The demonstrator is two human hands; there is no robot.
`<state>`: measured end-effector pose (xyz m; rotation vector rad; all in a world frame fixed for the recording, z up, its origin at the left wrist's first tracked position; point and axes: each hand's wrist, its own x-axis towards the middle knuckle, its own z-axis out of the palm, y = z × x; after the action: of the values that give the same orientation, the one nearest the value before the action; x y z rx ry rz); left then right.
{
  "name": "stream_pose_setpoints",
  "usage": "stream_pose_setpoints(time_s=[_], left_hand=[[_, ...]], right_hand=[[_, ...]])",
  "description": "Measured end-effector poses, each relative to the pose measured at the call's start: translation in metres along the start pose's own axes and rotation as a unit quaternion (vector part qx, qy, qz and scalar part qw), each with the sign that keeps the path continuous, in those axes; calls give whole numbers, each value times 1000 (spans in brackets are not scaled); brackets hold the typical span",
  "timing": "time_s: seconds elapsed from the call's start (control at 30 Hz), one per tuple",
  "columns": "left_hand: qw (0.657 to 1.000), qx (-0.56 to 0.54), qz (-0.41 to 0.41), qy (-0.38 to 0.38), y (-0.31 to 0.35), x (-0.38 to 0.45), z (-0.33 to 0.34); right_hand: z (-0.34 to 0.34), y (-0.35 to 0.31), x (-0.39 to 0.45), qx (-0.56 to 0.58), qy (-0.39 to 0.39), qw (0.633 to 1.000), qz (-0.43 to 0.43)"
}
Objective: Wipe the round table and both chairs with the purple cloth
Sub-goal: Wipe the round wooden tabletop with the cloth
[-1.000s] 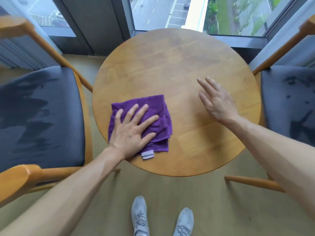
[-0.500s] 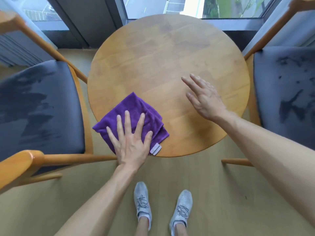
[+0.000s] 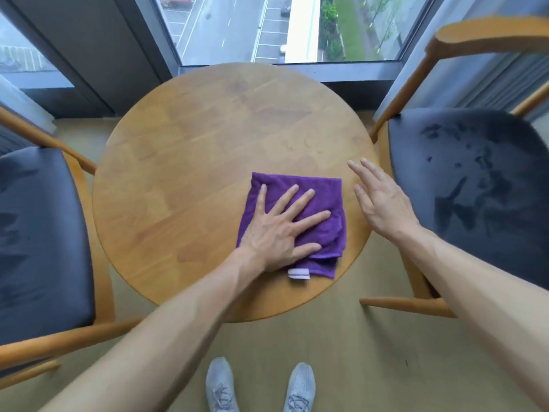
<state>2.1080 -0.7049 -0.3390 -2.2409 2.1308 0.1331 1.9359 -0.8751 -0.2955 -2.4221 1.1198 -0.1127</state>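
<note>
View: head, looking down on the desk.
Desk: round (image 3: 193,173), pale wood, smooth; a faint damp-looking sheen near its front left.
Cloth: purple (image 3: 326,197), folded to a rough square, flat on the desk's front right part, inside the rim; a small white tag (image 3: 298,273) sticks out at the corner nearest the desk's front edge.
Left hand: (image 3: 279,233) palm down on the cloth, fingers straight and spread, pressing, not gripping.
Right hand: (image 3: 383,206) at the desk's right edge, just beside the cloth, fingers straight, holding nothing; I cannot tell whether it touches the wood.
Chairs: left chair (image 3: 38,233) to the desk's left, right chair (image 3: 475,188) to its right; both dark seats carry darker streaks, damp or brushed nap, I cannot tell.
Handling: the cloth looks light, soft and limp; it should slide easily on the wood and bunch if pushed from one edge.
Hold: a flat, spread palm over its middle suits wiping; for lifting, gathering the folded layers together looks safer than taking the tag.
Stage: judged as wiping the desk; how much of desk or chairs is done cannot be told.
Rest: grey shoes (image 3: 219,385) on the floor before the desk; a window (image 3: 267,25) behind it.
</note>
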Motion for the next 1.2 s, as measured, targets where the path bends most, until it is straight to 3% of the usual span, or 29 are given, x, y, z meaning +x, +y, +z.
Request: stream_pose_setpoints(time_s=[0.13,0.23,0.33,0.43,0.5,0.57,0.67,0.77,0.9,1.0,1.2], left_hand=[[973,-38,-226,-26,-69,33,-5],[950,-74,-303,-16,-50,50,-8],[957,-81,-277,-13,-7,61,-14],[980,-115,-159,-14,30,64,-21],[967,-226,-116,34,10,59,-37],[936,-294,-169,93,-46,46,-46],[951,-138,-278,10,-149,0,-35],[953,-94,-277,-74,-189,-31,-20],[958,-77,-275,-28,-185,-30,-8],[961,-72,-266,-23,-188,-33,-2],[966,-31,-255,-6,-191,-31,-5]], right_hand=[[-7,12,3,6,22,1000,1],[-3,7,6,16,23,1000,-7],[6,-14,13,32,27,999,-27],[23,-38,16,45,48,996,-57],[37,-52,15,48,51,997,-25],[55,-67,14,0,38,999,20],[84,-97,23,-121,14,990,74],[103,-131,30,-163,4,980,110],[118,-151,-10,-146,26,989,26],[118,-128,-50,-160,36,986,-8],[87,-73,-31,-185,37,978,85]])
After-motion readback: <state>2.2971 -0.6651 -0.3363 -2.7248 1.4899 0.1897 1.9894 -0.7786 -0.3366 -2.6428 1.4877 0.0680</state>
